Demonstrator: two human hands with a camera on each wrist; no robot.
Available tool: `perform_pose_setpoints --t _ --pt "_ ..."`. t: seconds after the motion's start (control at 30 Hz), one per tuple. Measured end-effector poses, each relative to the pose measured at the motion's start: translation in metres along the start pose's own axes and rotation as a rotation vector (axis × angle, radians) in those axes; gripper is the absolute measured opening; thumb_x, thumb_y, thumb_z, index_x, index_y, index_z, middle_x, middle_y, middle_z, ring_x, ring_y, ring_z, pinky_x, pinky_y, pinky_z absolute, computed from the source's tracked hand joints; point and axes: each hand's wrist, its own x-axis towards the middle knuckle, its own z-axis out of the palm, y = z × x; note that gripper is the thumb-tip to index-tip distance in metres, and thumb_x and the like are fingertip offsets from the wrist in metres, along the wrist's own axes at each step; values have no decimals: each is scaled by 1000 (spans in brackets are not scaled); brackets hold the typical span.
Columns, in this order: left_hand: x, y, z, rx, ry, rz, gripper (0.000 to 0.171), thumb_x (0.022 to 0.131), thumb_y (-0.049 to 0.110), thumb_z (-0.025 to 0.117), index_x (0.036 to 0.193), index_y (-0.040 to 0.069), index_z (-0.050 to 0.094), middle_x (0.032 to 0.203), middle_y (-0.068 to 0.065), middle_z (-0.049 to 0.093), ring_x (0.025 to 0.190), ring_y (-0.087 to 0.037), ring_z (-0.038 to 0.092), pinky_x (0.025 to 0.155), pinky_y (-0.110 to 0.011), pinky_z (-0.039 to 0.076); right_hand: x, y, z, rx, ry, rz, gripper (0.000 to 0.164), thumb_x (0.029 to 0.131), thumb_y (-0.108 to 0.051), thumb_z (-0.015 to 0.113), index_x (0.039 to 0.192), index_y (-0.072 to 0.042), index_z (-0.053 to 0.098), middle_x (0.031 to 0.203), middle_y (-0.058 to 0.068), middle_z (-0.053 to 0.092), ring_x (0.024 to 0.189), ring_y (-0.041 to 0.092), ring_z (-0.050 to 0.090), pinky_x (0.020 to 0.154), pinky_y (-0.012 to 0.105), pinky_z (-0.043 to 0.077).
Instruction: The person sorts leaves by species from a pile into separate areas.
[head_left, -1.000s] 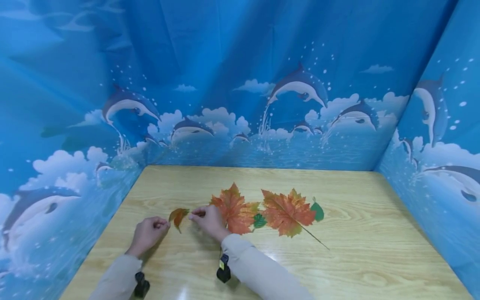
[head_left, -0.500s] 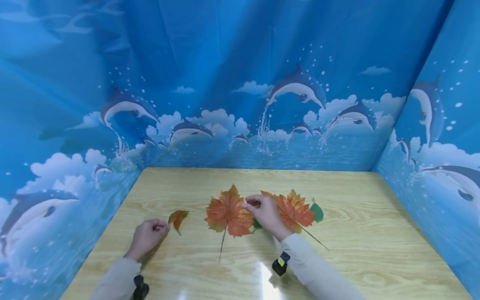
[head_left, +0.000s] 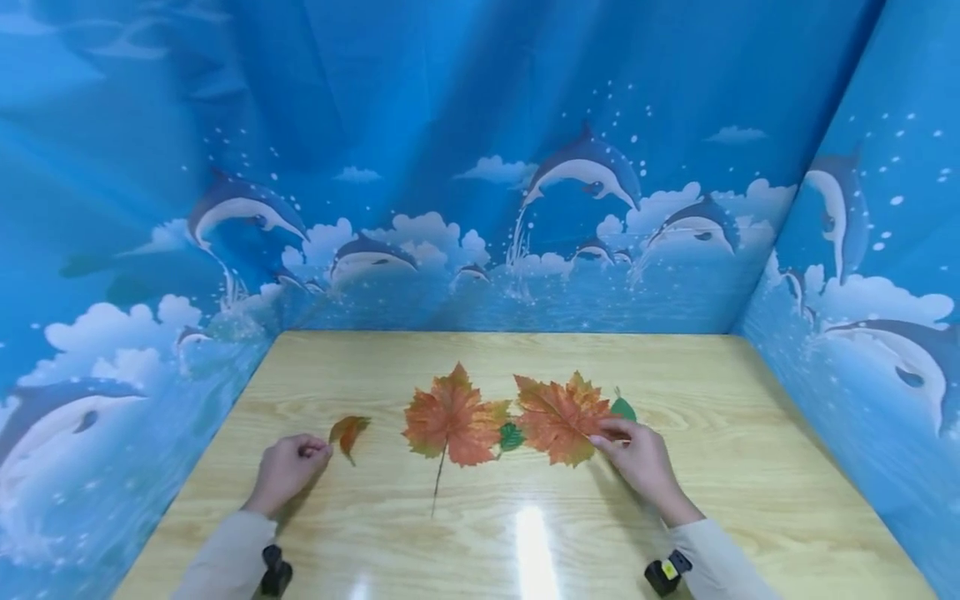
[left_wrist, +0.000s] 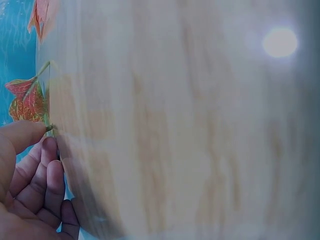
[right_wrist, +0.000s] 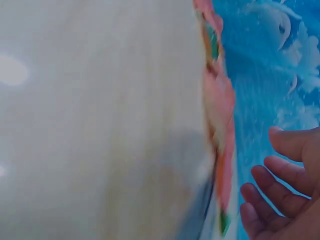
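In the head view, my left hand [head_left: 287,473] pinches the end of a small orange-brown leaf [head_left: 348,435]; the left wrist view shows thumb and fingertips on its thin stem [left_wrist: 48,128]. My right hand [head_left: 643,463] is over the lower right edge of the right-hand red-orange maple leaf [head_left: 557,421], hiding its stem. Its fingers look spread and relaxed in the right wrist view, with a gap between thumb and forefinger. A second maple leaf [head_left: 452,418] lies to the left, stem toward me. One small green leaf [head_left: 512,437] sits between the maple leaves.
Another green leaf [head_left: 622,408] lies beyond my right fingertips, partly covered. The light wood table [head_left: 405,550] meets a blue dolphin-printed curtain [head_left: 420,167] at its back and sides. Black cameras [head_left: 666,572] are strapped to both wrists.
My right hand has moved rightward from beside the small leaf, across the left maple leaf, to the right maple leaf's edge. The left hand keeps its pinch. The view has shifted slightly.
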Motion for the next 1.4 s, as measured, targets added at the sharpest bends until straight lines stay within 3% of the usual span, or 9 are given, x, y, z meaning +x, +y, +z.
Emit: perform_pose_setpoints --t 0.13,0.4,0.8,1.4 --pt "0 -1 0 1 8 5 17 87 17 69 89 1 70 78 -4 69 67 -12 59 62 -28 47 -13 19 -12 -60 1 48 31 86 -16 72 111 3 68 103 17 70 93 29 66 80 40 55" --pt "1 -2 1 11 13 10 16 87 17 69 89 1 70 78 -4 69 67 -12 59 61 -26 47 -22 37 -14 -130 -13 106 25 82 -15 75 103 -1 71 86 5 70 77 15 63 66 27 50" --pt "1 -2 2 -12 -5 -5 15 87 15 69 91 1 70 78 -3 69 67 -12 59 60 -26 46 -15 40 -10 -160 -27 89 9 79 -11 75 87 -8 73 75 -3 66 68 10 57 62 23 44" --pt "1 -2 -1 -13 1 3 15 86 15 68 91 1 71 80 -4 70 69 -13 60 63 -27 48 -13 35 -9 -181 -92 93 5 84 -11 71 79 -8 70 70 -2 63 64 11 53 60 28 42"
